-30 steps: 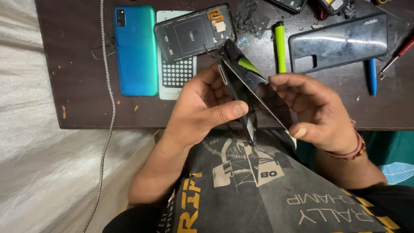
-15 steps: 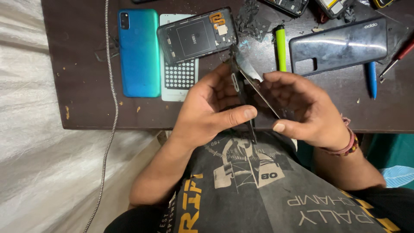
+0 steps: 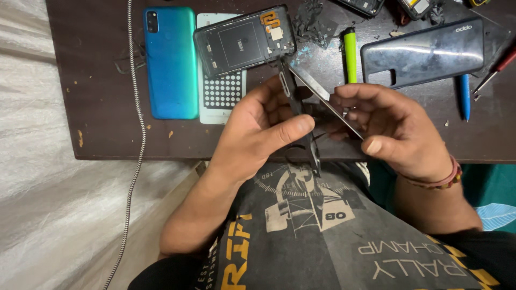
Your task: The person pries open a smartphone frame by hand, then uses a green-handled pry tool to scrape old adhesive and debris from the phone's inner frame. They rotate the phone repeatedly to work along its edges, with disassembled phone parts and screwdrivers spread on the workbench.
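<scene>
At centre frame, above the dark wooden table's [image 3: 102,107] near edge, the left hand [image 3: 258,129] grips a thin dark phone frame [image 3: 301,115] while the right hand [image 3: 398,129] clamps its glossy black screen panel [image 3: 322,91], the two parts splayed apart. A teal phone back cover [image 3: 171,62] lies at upper left.

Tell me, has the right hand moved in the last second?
Yes, slightly. The right hand, pinching the glass panel, shifted up toward the table: its thumb tip, earlier below the table's near edge, now overlaps it.
</scene>
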`<act>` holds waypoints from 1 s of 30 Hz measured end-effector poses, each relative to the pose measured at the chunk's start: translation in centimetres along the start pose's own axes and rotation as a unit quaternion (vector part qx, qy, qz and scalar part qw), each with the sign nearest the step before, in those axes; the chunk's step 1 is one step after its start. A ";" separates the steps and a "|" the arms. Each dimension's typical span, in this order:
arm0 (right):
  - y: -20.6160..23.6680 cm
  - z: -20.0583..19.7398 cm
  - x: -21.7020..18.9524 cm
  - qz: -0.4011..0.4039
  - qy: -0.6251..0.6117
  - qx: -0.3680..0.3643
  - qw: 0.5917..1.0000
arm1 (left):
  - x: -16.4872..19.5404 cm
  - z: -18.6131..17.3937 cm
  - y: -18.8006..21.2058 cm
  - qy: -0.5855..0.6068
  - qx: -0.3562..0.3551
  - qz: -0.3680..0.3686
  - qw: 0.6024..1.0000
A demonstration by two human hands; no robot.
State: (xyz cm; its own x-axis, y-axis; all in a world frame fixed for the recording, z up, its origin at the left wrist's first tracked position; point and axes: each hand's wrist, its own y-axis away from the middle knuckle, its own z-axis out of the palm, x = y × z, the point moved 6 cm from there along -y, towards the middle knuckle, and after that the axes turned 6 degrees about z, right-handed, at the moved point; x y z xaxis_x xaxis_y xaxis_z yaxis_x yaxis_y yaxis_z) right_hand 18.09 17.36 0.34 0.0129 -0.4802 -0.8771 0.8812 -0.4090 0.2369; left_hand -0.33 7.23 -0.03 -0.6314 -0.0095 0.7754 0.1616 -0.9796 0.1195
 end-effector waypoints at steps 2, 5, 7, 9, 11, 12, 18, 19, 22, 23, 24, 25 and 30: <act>0.0 -0.2 0.0 -0.006 -0.003 0.004 1.000 | -0.1 0.0 -0.1 -0.004 0.005 0.000 1.000; -0.2 -0.4 0.0 -0.010 0.001 0.004 1.000 | -0.1 0.1 -0.1 -0.008 0.009 0.001 1.000; -0.1 -0.7 0.0 -0.003 0.000 0.006 1.000 | -0.1 0.1 -0.1 -0.011 0.013 -0.002 1.000; 0.0 -1.2 0.1 0.009 -0.006 0.014 1.000 | -0.2 0.1 0.0 -0.014 0.018 -0.006 1.000; 0.0 -1.5 0.2 0.013 -0.006 0.020 1.000 | -0.2 0.1 0.0 -0.018 0.023 -0.007 1.000; -0.1 -1.6 0.3 0.014 -0.006 0.023 1.000 | -0.2 0.1 -0.1 -0.020 0.025 -0.008 0.999; 0.0 -0.8 0.1 -0.007 0.063 0.013 0.998 | -0.2 0.6 0.1 -0.024 0.028 0.013 0.999; -0.1 -0.6 0.2 0.002 0.078 0.017 0.997 | -0.1 0.9 0.2 -0.047 0.012 0.020 0.999; -0.3 0.2 0.3 0.022 0.141 0.033 0.989 | -0.2 1.5 0.6 -0.104 -0.029 0.032 0.994; -0.4 0.5 0.2 0.023 0.173 0.038 0.984 | -0.3 1.7 0.6 -0.117 -0.036 0.033 0.992; -0.4 0.7 0.2 0.023 0.205 0.042 0.978 | -0.4 1.8 0.7 -0.130 -0.043 0.035 0.990; -0.5 1.0 0.2 0.025 0.208 0.041 0.977 | -0.5 1.8 0.7 -0.130 -0.048 0.026 0.990; -0.6 1.2 0.0 0.018 0.234 0.046 0.971 | -0.6 1.6 1.0 -0.144 -0.070 0.015 0.987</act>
State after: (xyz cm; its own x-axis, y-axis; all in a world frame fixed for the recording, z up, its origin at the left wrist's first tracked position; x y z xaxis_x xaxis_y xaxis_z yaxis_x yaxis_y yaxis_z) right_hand 17.01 16.65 0.70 0.2747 -0.0996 -0.9564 0.8311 -0.4756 0.2883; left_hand 1.41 6.61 0.60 -0.3823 -0.0002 0.9240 0.0570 -0.9981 0.0233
